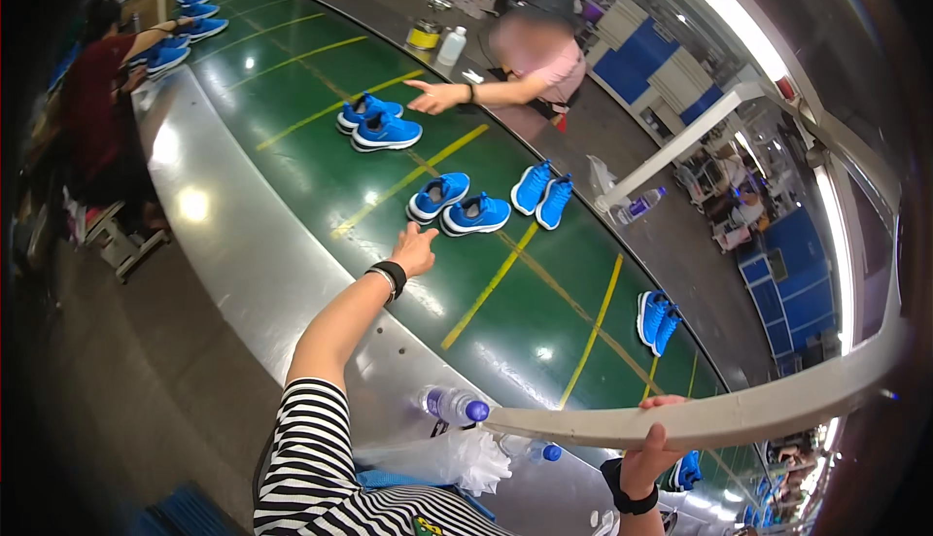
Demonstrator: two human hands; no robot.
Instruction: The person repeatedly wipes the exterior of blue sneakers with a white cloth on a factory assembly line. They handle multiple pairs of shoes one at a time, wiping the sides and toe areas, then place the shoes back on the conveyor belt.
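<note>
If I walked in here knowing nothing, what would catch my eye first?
Probably the bright blue sneakers set in pairs along the long green conveyor belt crossed by yellow lines. The left hand reaches toward the nearest pair, while the right hand grips a pale curved rail. Across the belt, another person's hand stretches toward another pair.

Glossy green belt [321, 162], brushed metal rim [233, 235].

Left arm stretched forward, striped sleeve at shoulder, black band on wrist, left hand [416, 249] open with fingers extended just short of the nearest blue shoes [457, 204]. Right hand [649, 450] raised well right of those shoes, curled closed around a pale bar [758, 410], black wristband.
</note>
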